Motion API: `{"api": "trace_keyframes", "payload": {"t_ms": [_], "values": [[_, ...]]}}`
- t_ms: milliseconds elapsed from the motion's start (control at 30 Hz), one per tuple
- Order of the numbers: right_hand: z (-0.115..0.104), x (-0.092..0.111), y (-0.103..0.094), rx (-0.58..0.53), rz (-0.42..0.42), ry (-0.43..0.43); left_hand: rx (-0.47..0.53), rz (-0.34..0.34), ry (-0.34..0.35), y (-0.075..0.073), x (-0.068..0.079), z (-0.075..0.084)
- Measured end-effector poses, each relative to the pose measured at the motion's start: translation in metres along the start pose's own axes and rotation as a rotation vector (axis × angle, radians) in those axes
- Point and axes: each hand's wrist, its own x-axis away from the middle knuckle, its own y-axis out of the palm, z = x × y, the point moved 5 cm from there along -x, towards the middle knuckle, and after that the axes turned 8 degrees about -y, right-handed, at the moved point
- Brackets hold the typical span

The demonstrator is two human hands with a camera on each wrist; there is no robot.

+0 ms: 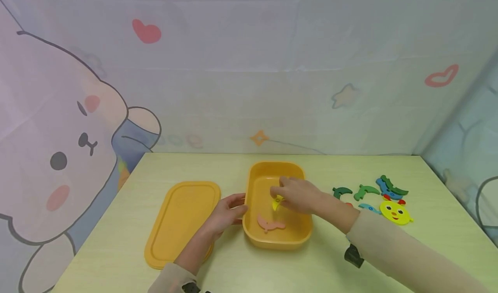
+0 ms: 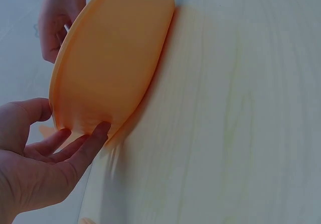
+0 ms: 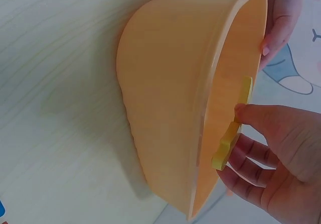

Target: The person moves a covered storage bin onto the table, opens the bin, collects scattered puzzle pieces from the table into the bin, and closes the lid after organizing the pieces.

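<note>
An orange plastic box [image 1: 272, 240] stands open in the middle of the pale table. My right hand [image 1: 281, 195] hovers over it and pinches a small yellow foam piece [image 1: 276, 203] between thumb and fingers. A pink fish-shaped piece [image 1: 269, 224] lies on the box floor. My left hand [image 1: 238, 204] touches the box's left wall with nearly straight fingers. The left wrist view shows those fingers [image 2: 95, 136] against the outer wall of the box [image 2: 110, 58]. In the right wrist view the yellow piece [image 3: 225, 148] sits just inside the rim of the box [image 3: 165, 83].
The orange lid [image 1: 180, 224] lies flat to the left of the box. Right of the box are loose foam pieces: green ones [image 1: 365, 191], a blue-green one [image 1: 391, 189] and a yellow face [image 1: 394, 211]. Printed cloth walls enclose the table [image 1: 292, 271] on three sides.
</note>
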Motion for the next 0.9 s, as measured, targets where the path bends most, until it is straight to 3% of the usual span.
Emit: {"api": "trace_keyframes", "payload": {"t_ms": [667, 900], "values": [[0.0028, -0.0010, 0.0006, -0.034, -0.033, 0.054, 0.009, -0.006, 0.007, 0.0005, -0.0012, 0.0002], [0.0035, -0.0004, 0.0004, -0.013, -0.025, 0.030, 0.013, -0.009, 0.002, 0.0008, -0.0007, 0.0018]]}}
